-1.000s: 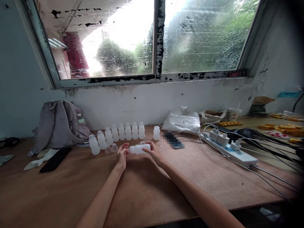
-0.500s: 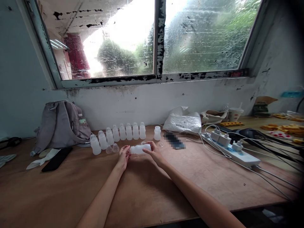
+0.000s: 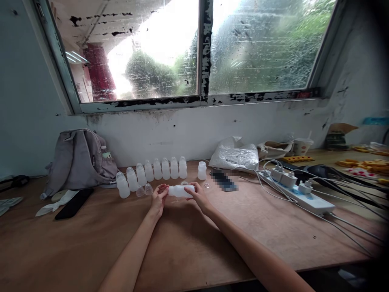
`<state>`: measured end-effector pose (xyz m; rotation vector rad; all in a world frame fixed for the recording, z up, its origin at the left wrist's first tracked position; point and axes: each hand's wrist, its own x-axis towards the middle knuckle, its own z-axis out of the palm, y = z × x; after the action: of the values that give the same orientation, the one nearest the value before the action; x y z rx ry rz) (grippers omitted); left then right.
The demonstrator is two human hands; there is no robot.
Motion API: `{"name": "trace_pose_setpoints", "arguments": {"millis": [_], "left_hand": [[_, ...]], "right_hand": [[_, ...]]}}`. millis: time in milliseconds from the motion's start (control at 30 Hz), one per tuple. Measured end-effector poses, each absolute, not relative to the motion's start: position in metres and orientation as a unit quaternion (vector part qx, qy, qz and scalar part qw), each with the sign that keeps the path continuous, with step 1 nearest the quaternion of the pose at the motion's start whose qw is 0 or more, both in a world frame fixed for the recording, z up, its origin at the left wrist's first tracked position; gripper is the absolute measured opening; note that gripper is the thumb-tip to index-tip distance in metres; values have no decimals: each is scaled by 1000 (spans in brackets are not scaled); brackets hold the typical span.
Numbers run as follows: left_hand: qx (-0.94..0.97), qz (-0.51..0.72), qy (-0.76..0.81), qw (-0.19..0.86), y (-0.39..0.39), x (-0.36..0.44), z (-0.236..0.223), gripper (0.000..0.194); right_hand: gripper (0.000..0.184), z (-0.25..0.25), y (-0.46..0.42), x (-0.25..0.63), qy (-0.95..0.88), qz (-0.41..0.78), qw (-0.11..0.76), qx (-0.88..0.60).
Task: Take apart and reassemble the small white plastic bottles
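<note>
A frosted white baby bottle (image 3: 180, 191) lies sideways between my hands, just over the table. My right hand (image 3: 197, 195) grips its base end, thumb on top. At the neck end, the fingers of my left hand (image 3: 159, 197) are curled in against the bottle's mouth; whether they pinch a small part there cannot be made out. Two clear domed caps (image 3: 148, 189) stand left of my left hand. Behind the held bottle lies a whitish ring (image 3: 184, 183), and another thin ring (image 3: 206, 185) is to the right. One uncapped bottle (image 3: 201, 170) stands upright near it.
Several capped bottles (image 3: 165, 168) form a row at the back left, beside a grey backpack (image 3: 77, 158). A black phone (image 3: 73, 204) lies left. To the right are a blurred dark object (image 3: 223, 179), a silvery bag (image 3: 235, 155) and a power strip (image 3: 313, 202) with cables.
The left fingers have shifted slightly at the bottle's neck, and the right hand's grip has moved a little. The whole view has drifted slightly; everything else stays in place.
</note>
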<state>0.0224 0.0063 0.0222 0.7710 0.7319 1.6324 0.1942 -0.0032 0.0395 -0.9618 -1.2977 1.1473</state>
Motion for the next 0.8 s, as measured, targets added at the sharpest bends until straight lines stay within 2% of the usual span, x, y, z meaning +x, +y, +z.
{"name": "trace_pose_setpoints", "arguments": {"millis": [200, 300, 400, 533, 600, 700, 800], "left_hand": [[338, 584, 359, 645, -1, 25, 24, 33], [377, 601, 342, 616, -2, 27, 25, 32], [408, 611, 311, 603, -3, 29, 25, 31], [407, 614, 271, 620, -7, 33, 27, 35], [365, 616, 269, 644, -8, 34, 29, 33], [272, 584, 288, 708, -8, 34, 31, 26], [197, 587, 304, 724, -6, 30, 33, 25]], "right_hand": [[35, 40, -3, 193, -553, 471, 565, -392], [33, 42, -1, 197, -557, 500, 492, -445], [43, 43, 1, 204, -557, 542, 415, -473], [47, 42, 3, 208, -559, 542, 409, -475], [41, 42, 2, 205, -597, 479, 453, -456], [32, 40, -4, 198, -702, 298, 507, -402], [32, 36, -9, 191, -790, 139, 500, -326]]}}
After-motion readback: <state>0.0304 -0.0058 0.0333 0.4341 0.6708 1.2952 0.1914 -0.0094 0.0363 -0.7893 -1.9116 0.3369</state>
